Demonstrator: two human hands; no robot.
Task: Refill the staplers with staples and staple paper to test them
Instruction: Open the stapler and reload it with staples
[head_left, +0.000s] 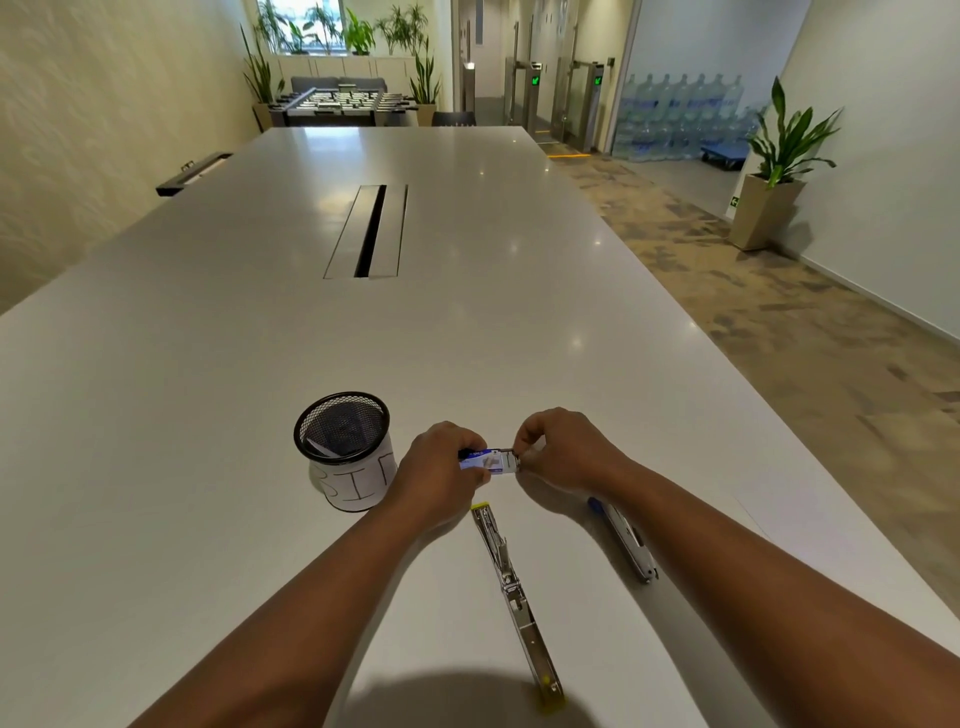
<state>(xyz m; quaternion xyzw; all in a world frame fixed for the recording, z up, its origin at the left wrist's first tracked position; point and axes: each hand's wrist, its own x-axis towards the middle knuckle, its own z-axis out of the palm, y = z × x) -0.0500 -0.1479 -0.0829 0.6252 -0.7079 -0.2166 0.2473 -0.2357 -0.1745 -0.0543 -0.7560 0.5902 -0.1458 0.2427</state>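
One small blue-and-white staple box (485, 462) is being held just above the tabletop (467, 322), between the two hands, its long axis running left to right. The left hand (441, 467) is gripping its left end with curled fingers, thumb lying along the near edge. The right hand (558, 449) is pinching the right end, where a white flap or inner tray is showing; I cannot tell which.

Two staplers are lying on the tabletop nearer the person. The yellow-tipped stapler (514, 597) is lying opened out flat, a long metal strip running from just below the box back toward the person, one yellow end pointing away and the other near the tabletop's edge. The blue-tipped stapler (626, 538) is lying to its right, partly under the right forearm, blue end pointing away and to the left, metal end toward the person.

One black mesh cup (343, 441) with a white paper label is standing upright just left of the left hand.
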